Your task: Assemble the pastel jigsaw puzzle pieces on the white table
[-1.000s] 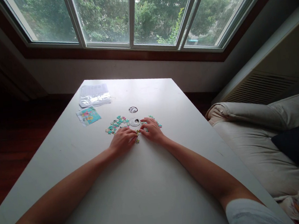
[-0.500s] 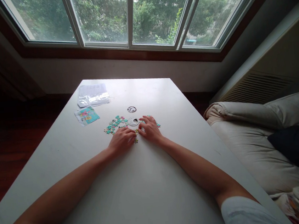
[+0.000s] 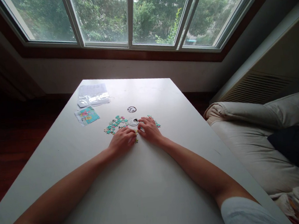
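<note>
My left hand (image 3: pixel 122 139) rests on the white table (image 3: pixel 146 187), its curled fingertips on the left side of a few joined yellow jigsaw pieces (image 3: pixel 137 140). Across from it, my right hand (image 3: pixel 149 130) has thumb and forefinger closed at the upper right side of the same pieces. The fingers partly hide the joined pieces, so their exact grip is hard to see. Loose green jigsaw pieces (image 3: pixel 115 122) spread out beyond my left hand. More loose pieces (image 3: pixel 154 121) lie partly hidden behind my right hand.
Two small round discs (image 3: pixel 131 109) (image 3: pixel 131 121) lie just past my hands. At the back left are a colourful picture card (image 3: pixel 88 115) and a clear plastic packet (image 3: pixel 93 95). A cream sofa (image 3: pixel 237 138) stands along the right, and a window (image 3: pixel 102 17) is ahead.
My right hand's fingers have shifted very slightly left, closer to the yellow jigsaw pieces. My left hand stays nearly still beside them.
</note>
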`<act>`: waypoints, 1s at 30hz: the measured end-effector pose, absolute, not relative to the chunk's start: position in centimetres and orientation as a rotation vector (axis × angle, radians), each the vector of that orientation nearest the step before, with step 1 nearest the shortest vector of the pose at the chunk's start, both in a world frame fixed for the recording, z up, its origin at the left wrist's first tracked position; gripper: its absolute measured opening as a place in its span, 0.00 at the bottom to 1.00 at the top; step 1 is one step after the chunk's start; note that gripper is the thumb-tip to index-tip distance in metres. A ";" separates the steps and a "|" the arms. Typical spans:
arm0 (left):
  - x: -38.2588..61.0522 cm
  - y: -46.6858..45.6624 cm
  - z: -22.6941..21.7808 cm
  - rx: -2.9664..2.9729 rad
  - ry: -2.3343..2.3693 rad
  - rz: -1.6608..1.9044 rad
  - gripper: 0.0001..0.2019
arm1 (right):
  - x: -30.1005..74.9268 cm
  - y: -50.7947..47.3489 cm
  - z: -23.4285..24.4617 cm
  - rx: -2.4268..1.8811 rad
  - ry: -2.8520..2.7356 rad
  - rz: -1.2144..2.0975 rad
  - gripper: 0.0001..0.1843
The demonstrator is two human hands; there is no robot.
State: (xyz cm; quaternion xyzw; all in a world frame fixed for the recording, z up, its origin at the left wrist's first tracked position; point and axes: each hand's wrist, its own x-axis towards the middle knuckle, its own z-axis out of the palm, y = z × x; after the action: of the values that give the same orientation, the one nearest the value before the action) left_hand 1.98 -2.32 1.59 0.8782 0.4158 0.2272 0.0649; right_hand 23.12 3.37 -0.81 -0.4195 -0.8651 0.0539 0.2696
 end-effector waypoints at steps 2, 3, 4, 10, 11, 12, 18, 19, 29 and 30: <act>2.0 -2.4 1.5 2.661 1.255 0.680 0.11 | 23.1 3.3 -0.7 -1.124 -2.336 0.130 0.02; 2.0 -2.4 1.5 2.669 1.254 0.670 0.11 | 23.1 3.3 -0.7 -1.122 -2.338 0.126 0.02; 2.0 -2.4 1.5 2.677 1.253 0.659 0.11 | 23.1 3.2 -0.6 -1.119 -2.340 0.126 0.02; 1.8 -2.4 1.4 2.691 1.250 0.617 0.11 | 23.5 3.1 -0.7 -1.056 -2.343 0.163 0.05; 1.8 -2.4 1.4 2.688 1.252 0.620 0.11 | 23.5 3.2 -0.7 -1.034 -2.356 0.173 0.06; 1.8 -2.4 1.4 2.686 1.254 0.623 0.11 | 23.6 3.2 -0.8 -1.012 -2.372 0.181 0.06; 1.4 -2.3 1.6 2.692 1.238 0.610 0.11 | 23.8 3.4 -0.8 -0.973 -2.421 0.180 0.07; 1.4 -2.2 1.6 2.693 1.233 0.611 0.11 | 23.8 3.4 -0.8 -0.974 -2.420 0.172 0.07; 0.5 -1.3 1.7 2.700 1.268 0.660 0.13 | 23.9 3.5 -0.7 -0.962 -2.428 0.103 0.11; 0.2 -1.1 2.0 2.696 1.318 0.646 0.13 | 23.9 3.5 -0.6 -0.964 -2.429 0.102 0.11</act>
State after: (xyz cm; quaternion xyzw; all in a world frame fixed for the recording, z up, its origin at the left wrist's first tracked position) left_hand 0.18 -1.08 1.99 0.8777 0.4291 0.2102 0.0360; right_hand 23.94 3.51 -0.65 -0.3558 -0.8968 0.0377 0.2600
